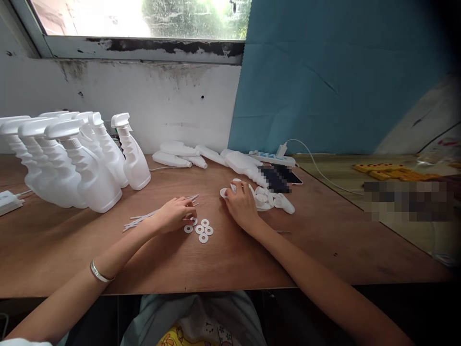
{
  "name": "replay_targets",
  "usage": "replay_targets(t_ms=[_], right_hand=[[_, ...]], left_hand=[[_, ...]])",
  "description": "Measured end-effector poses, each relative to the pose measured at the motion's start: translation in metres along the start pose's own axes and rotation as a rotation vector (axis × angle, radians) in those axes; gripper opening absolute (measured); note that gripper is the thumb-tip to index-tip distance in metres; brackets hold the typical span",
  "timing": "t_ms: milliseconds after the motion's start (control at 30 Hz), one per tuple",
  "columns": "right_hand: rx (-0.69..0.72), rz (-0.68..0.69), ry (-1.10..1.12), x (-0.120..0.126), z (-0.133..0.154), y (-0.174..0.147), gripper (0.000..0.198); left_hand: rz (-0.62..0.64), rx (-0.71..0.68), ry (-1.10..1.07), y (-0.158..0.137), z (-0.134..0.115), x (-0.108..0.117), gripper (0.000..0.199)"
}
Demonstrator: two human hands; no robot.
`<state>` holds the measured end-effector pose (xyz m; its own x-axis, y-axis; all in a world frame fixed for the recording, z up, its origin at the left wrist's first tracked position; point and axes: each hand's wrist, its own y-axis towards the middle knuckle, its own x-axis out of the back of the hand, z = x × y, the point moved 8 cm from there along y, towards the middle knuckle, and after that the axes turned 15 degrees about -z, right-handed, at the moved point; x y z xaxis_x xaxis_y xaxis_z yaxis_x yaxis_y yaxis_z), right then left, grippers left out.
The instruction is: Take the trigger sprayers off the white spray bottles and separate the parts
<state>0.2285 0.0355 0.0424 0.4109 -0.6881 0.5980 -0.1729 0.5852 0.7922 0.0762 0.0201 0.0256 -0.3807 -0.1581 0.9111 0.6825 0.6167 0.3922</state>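
Note:
My left hand (176, 215) is low over the table, its fingers curled and pinching at a white ring washer (195, 221). Several more flat washers (203, 238) lie loose just right of its fingertips. Thin white dip tubes (139, 220) lie beneath and beside this hand, their ends poking out past the fingers. Farther right, my right hand (242, 204) curls over a white plastic spray head (224, 192), partly hidden by the fingers. A small pile of white spray heads (264, 198) lies against its right side.
White spray bottles (95, 175) with heads on stand at the left. Bottles without heads (173, 158) lie along the wall. A phone (297, 179) and a power strip (272, 157) with a cable are at the back right. A brown wooden table (151, 269) carries everything.

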Motion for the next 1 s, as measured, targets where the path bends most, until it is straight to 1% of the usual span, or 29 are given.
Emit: replay_targets(t_ms=[100,200,267,333,433,567,633,700,800,900,1000], right_hand=[[0.020,0.058,0.144,-0.007,0.010,-0.005,0.008],[0.057,0.111,0.258,-0.013,0.026,-0.012,0.003],[0.067,0.131,0.350,-0.015,0.036,-0.016,0.011],[0.049,0.131,0.466,-0.016,0.045,-0.019,0.020],[0.007,0.107,0.631,-0.015,0.053,-0.021,0.028],[-0.036,0.100,0.692,-0.016,0.055,-0.023,0.030],[-0.036,0.098,0.705,-0.016,0.056,-0.024,0.027],[-0.022,0.097,0.710,-0.015,0.055,-0.024,0.025],[0.002,0.107,0.708,-0.014,0.054,-0.024,0.020],[0.013,0.130,0.698,-0.015,0.052,-0.024,0.014],[0.052,0.142,0.631,-0.014,0.053,-0.023,0.013]], left_hand=[[-0.079,0.111,-0.164,-0.002,0.009,0.001,0.011],[-0.214,0.255,-0.422,-0.003,0.017,0.008,0.017],[-0.315,0.333,-0.576,-0.004,0.018,0.014,0.021],[-0.382,0.378,-0.675,-0.004,0.015,0.018,0.022],[-0.424,0.413,-0.679,-0.003,0.009,0.020,0.021],[-0.442,0.426,-0.519,-0.003,0.008,0.019,0.017],[-0.466,0.441,-0.493,-0.004,0.010,0.018,0.017],[-0.468,0.426,-0.516,-0.005,0.010,0.017,0.017],[-0.415,0.291,-0.534,-0.003,0.002,0.017,0.013],[-0.367,0.160,-0.469,-0.003,-0.006,0.017,0.015],[-0.350,0.111,-0.386,-0.004,-0.007,0.017,0.018]])
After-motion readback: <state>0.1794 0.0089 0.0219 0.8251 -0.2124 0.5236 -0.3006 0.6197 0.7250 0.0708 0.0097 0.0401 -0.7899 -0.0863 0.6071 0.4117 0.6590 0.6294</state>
